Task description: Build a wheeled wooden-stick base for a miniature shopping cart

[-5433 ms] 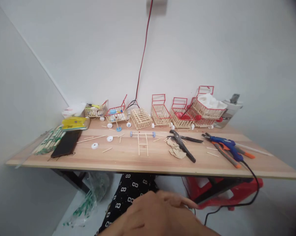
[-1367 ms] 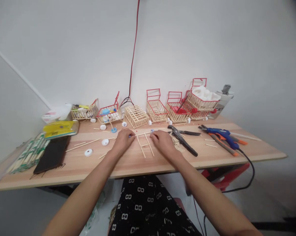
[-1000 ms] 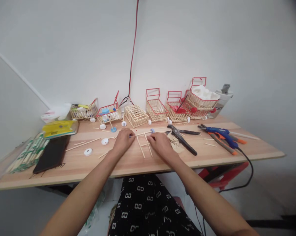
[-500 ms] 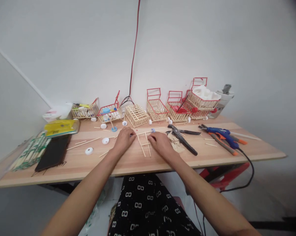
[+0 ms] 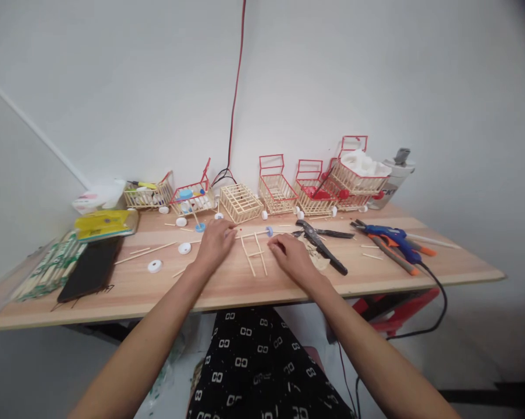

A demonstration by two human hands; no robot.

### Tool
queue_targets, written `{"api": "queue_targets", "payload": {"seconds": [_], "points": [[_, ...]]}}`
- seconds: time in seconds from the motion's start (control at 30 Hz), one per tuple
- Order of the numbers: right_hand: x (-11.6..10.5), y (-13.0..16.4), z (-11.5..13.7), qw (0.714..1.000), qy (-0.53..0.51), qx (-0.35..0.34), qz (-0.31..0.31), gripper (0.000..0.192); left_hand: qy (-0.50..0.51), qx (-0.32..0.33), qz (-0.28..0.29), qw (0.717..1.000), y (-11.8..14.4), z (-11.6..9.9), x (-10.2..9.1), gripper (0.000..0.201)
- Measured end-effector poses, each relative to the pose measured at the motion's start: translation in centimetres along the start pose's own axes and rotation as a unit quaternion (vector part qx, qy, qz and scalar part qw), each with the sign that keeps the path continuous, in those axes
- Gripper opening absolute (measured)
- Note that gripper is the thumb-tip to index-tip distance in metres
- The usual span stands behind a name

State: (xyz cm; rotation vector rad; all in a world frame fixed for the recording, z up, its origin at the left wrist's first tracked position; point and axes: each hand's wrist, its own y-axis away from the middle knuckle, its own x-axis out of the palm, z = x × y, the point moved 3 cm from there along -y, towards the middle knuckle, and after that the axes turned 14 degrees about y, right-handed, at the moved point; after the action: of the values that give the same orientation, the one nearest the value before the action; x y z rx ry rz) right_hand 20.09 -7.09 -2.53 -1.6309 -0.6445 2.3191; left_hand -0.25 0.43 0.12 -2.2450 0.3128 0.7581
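Note:
A small frame of thin wooden sticks, two long pieces joined by a crossbar, lies flat on the table between my hands. Its far end meets a long stick that runs sideways, with a blue bottle cap near that stick's right part. My left hand rests just left of the frame, fingers loosely bent and thumb apart from the index finger, with nothing seen in them. To the right, my right hand sits off the frame, its fingers bent and apart, holding nothing visible.
Stick-built miniature carts line the wall, with a plain stick basket among them. Black-handled pliers and a blue glue gun lie to the right. White caps, a black phone-like slab and stick packs lie left.
My right hand has drawn away from the stick frame, to the right. My left hand's fingers have loosened and shifted slightly left. The frame stays on the table.

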Motion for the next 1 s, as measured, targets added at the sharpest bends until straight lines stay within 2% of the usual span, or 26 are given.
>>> {"api": "queue_targets", "payload": {"seconds": [0.1,0.27,0.37,0.43,0.73,1.0], "points": [[-0.5,0.9,0.4,1.0,-0.006,-0.008,0.007,0.014,0.012,0.008,0.01,1.0,0.6,-1.8,0.0,0.01],[-1.2,2.9,2.0,1.0,0.015,0.008,0.024,0.013,0.017,0.013,0.076,0.997,2.1,-3.8,2.2,0.007],[-1.4,3.6,3.2,0.997,0.061,0.023,0.036,0.031,0.003,0.01,0.083,0.997,2.1,-4.0,3.3,0.008],[-1.4,3.8,3.9,0.995,0.085,0.025,0.043,0.036,-0.007,0.007,0.087,0.996,1.8,-4.0,3.5,0.007],[-0.7,4.6,4.4,0.994,0.108,-0.002,0.034,0.011,-0.015,-0.004,0.116,0.993,1.6,-4.3,3.8,0.011],[-0.4,4.7,4.1,0.998,0.058,0.009,0.023,0.009,0.017,-0.008,0.107,0.994,1.9,-3.6,3.9,0.011]]}}
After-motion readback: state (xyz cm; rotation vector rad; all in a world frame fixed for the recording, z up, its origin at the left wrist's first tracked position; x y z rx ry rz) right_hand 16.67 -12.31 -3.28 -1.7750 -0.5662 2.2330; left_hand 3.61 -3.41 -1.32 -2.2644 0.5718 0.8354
